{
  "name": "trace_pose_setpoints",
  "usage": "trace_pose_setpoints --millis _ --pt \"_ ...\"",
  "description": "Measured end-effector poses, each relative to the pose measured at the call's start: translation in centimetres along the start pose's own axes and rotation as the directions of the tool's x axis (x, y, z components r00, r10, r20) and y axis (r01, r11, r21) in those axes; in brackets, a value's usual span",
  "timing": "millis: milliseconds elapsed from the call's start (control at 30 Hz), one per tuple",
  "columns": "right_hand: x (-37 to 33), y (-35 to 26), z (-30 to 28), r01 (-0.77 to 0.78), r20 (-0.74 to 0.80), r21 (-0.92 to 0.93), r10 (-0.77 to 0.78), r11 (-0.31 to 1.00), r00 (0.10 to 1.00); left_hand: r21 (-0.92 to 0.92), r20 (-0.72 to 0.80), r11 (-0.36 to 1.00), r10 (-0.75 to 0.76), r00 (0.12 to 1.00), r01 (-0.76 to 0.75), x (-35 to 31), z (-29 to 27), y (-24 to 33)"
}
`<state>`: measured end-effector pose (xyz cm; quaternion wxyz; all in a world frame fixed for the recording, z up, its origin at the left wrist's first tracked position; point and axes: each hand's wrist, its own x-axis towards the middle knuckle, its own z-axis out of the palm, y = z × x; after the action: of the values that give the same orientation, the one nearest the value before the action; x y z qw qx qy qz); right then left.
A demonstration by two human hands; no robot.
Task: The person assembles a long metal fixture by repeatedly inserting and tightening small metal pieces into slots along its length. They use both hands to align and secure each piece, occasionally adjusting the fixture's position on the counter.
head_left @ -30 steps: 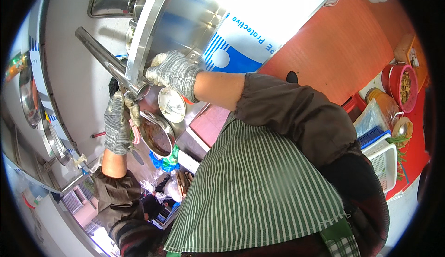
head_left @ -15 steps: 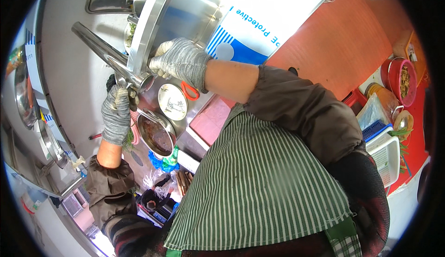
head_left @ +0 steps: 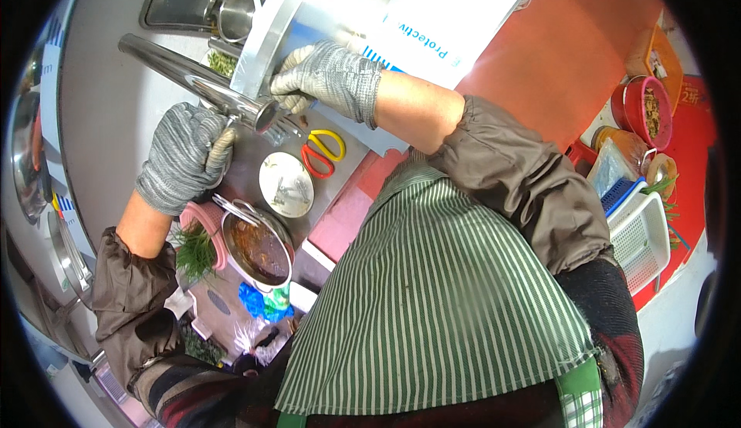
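My left hand (head_left: 185,154), in a grey knitted glove, is closed by the end of a long shiny metal tube (head_left: 181,73). A thin metal piece (head_left: 230,122) shows at its thumb; the palm is hidden. The tube slants from the upper left toward my right hand (head_left: 328,81), also gloved. That hand's fingers are curled round the near edge of a stainless steel panel (head_left: 266,38), which is partly covered by white and blue protective film (head_left: 440,19). Just below the hands lie scissors (head_left: 318,158) with red and yellow handles and a white patterned dish (head_left: 287,185).
A pot of brown stew (head_left: 258,246) stands near my left forearm, beside a pink basket (head_left: 207,223) and green leafy stalks (head_left: 194,252). A metal tray (head_left: 181,0) lies at the far left. A red tub (head_left: 644,111) and white basket (head_left: 641,254) are at the right.
My view has shifted. My left hand has turned so its back shows more broadly beside the tube. My right hand stays on the panel's edge; the scissors' yellow handle has come into sight.
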<state>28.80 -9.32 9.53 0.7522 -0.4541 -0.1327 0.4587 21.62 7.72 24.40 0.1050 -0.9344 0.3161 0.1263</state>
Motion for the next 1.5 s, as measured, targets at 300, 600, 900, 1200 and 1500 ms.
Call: trace_pose_setpoints --millis 300,600,900,1200,1500 --pt "-3.0 0.2 2.0 0.142 -0.114 -0.442 -0.212 0.886 0.971 -0.071 -0.111 0.962 -0.27 0.956 0.263 -1.8 0.8 2.1" --pt "-5.4 0.2 6.2 0.041 -0.252 -0.495 -0.188 0.868 0.949 -0.044 -0.548 0.95 -0.282 0.788 0.31 -3.6 1.7 3.7" --pt "-5.4 3.0 5.7 0.249 -0.232 -0.399 -0.36 0.882 0.904 -0.266 0.611 -0.957 -0.263 0.747 -0.119 -5.7 15.5 7.4" --pt "-7.6 6.5 3.5 0.167 -0.312 -0.364 -0.289 0.916 0.905 -0.569 0.65 -0.822 -0.471 0.596 -0.029 -0.9 28.0 9.7" --pt "-7.6 7.8 3.9 0.048 -0.428 -0.363 -0.212 0.931 0.879 -0.554 0.385 0.481 -0.575 0.722 0.679 1.7 29.3 3.1"
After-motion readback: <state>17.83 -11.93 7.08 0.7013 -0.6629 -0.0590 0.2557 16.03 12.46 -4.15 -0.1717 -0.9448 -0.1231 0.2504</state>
